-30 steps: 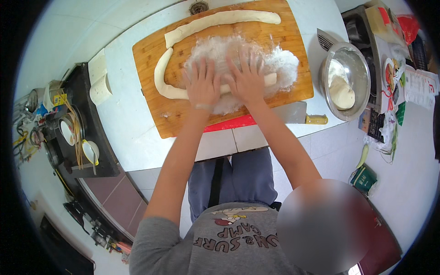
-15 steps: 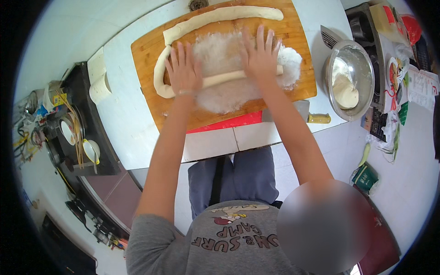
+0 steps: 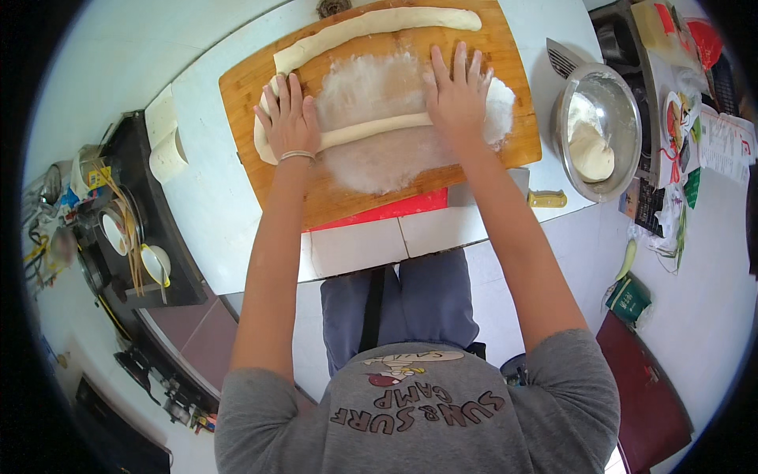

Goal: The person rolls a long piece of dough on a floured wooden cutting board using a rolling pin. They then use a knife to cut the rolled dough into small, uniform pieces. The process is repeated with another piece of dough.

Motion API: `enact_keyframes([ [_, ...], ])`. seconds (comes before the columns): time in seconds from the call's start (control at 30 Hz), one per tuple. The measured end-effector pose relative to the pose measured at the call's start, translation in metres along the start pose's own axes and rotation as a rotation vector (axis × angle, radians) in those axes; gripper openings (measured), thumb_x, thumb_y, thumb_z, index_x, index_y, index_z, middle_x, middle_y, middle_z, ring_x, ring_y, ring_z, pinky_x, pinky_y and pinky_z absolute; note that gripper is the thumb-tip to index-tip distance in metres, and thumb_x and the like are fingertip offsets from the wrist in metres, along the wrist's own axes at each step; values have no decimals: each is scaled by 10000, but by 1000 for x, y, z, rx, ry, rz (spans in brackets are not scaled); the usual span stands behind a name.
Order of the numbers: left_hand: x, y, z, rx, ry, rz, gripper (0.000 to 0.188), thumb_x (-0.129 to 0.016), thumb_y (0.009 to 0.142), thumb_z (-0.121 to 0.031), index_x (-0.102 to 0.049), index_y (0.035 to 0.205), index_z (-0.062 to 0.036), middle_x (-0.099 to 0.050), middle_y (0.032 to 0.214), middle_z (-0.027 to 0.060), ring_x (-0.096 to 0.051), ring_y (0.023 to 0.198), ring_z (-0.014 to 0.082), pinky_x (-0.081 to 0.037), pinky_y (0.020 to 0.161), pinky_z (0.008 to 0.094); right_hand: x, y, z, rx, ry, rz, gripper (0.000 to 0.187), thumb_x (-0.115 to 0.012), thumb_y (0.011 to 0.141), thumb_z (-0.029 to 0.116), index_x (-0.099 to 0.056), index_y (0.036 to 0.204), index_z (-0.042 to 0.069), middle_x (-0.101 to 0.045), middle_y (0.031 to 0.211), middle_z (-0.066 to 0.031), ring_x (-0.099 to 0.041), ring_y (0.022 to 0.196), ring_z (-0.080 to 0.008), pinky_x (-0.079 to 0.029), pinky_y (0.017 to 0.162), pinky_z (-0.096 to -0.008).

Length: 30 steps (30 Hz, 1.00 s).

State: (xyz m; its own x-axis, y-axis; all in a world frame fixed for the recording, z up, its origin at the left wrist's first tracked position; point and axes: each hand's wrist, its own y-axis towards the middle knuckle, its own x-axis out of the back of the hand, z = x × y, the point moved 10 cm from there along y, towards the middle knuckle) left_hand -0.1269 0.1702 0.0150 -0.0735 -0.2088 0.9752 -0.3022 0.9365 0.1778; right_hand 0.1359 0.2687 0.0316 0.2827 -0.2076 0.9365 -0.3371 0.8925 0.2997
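A long dough rope [image 3: 375,129] lies across the floured wooden board [image 3: 320,207], its left part curving up along the board's left side. My left hand [image 3: 290,122] rests flat on the rope near that bend, fingers stretched out. On the rope's right part lies my right hand [image 3: 459,99], palm down with the fingers spread, hiding the rope's end. Both hands press from above and grip nothing. A thicker strip of dough [image 3: 379,28] stretches along the board's far edge. Loose flour [image 3: 499,110] is heaped beside my right hand.
A steel bowl [image 3: 562,134] with a dough lump [image 3: 591,154] stands right of the board, a slotted utensil [image 3: 562,57] behind it. A cleaver with a yellow handle [image 3: 547,199] lies near the front edge, beside a red sheet [image 3: 387,212]. Bowls and chopsticks [image 3: 130,237] are at left.
My hands have moved apart along the dough rope, the left one outward to the left and the right one slightly right. The rope looks thinner between them.
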Motion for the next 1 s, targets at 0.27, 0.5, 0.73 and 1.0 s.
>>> enact_keyframes([
  [0.27,16,-127,1,-180,-14,252,550,-356,987,-329,-340,1514,-175,-306,1576,60,-231,1465,304,-96,1171,579,32,-130,12,-16,99,221,556,-472,940,363,-423,1478,230,-287,1571,-152,-195,1442,-459,-32,1130,-665],
  [0.5,12,-29,14,-76,38,105,537,-350,994,-316,-339,1514,-184,-307,1577,42,-244,1459,297,-91,1170,587,15,-35,-7,-18,2,67,529,-485,950,378,-447,1457,231,-307,1559,-150,-245,1419,-455,-113,1117,-677],
  [0.73,4,-77,29,-130,17,123,540,-348,1003,-333,-316,1526,-203,-275,1592,31,-215,1473,283,-79,1170,597,13,-62,-4,19,-14,154,524,-473,955,374,-440,1461,243,-332,1549,-140,-252,1426,-427,-106,1127,-665],
  [1.0,13,-61,34,-188,54,189,529,-344,1010,-358,-315,1527,-254,-248,1604,21,-186,1484,274,-80,1176,586,13,-62,-21,-38,-64,114,541,-489,953,407,-447,1459,222,-311,1558,-145,-219,1445,-420,-90,1129,-666],
])
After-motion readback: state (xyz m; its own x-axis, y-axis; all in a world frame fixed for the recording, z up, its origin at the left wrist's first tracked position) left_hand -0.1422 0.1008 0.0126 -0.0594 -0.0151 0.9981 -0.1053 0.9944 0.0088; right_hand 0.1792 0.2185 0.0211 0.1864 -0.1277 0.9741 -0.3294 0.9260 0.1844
